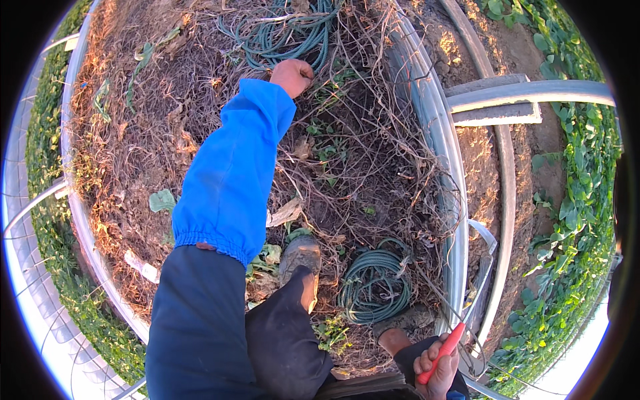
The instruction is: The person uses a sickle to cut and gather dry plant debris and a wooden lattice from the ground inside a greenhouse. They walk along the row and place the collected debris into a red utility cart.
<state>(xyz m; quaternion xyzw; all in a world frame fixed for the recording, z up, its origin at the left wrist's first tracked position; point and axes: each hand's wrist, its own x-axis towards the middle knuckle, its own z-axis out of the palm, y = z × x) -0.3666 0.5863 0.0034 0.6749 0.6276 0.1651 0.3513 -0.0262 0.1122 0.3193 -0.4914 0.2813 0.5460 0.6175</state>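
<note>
Vines [347, 133], dry and tangled over the bed, fill the left hand [292, 75]'s clenched grip. Right hand [437, 367] grasps a red tool [441, 352] low right, slanting up-right.

So the ground [347, 200] here is dark bare soil, pretty much buried under a mat of dry brown vines [167, 133] and dead stems. A coiled green hose [375, 285] sits on the dirt near the bottom, another green hose bundle [290, 33] lies up top, and a few small green weeds [327, 150] poke through in between.
</note>
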